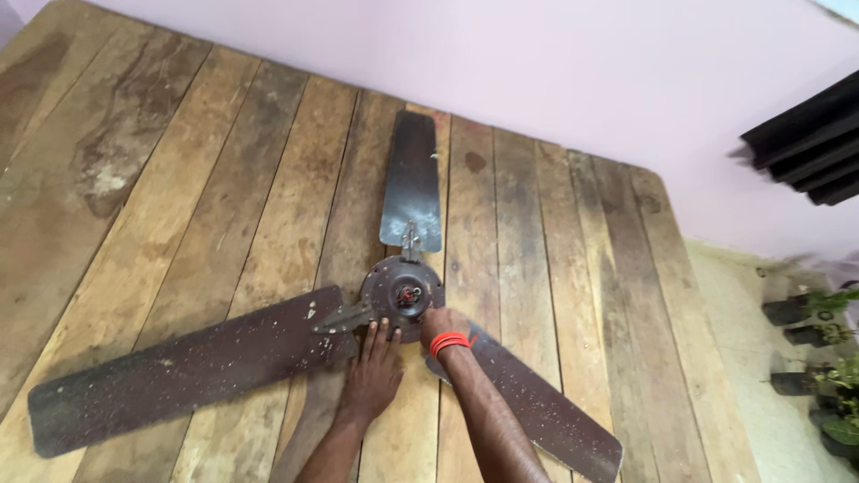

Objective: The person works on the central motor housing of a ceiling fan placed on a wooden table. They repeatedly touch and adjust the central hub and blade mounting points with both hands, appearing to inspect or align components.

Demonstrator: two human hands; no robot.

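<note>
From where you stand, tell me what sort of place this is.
Probably a home or small repair spot, not a fitted workshop. A worn ceiling fan lies on a rough wooden plank platform against a plain pale wall, with potted plants on the floor alongside.

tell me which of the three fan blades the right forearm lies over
The lower-right blade: the right hand and forearm cross its inner end. The left blade and the far blade are uncovered.

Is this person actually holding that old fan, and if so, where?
Both hands are on the ceiling fan's motor hub: the left hand lies flat against its near edge, the right hand grips its right rim.
</note>
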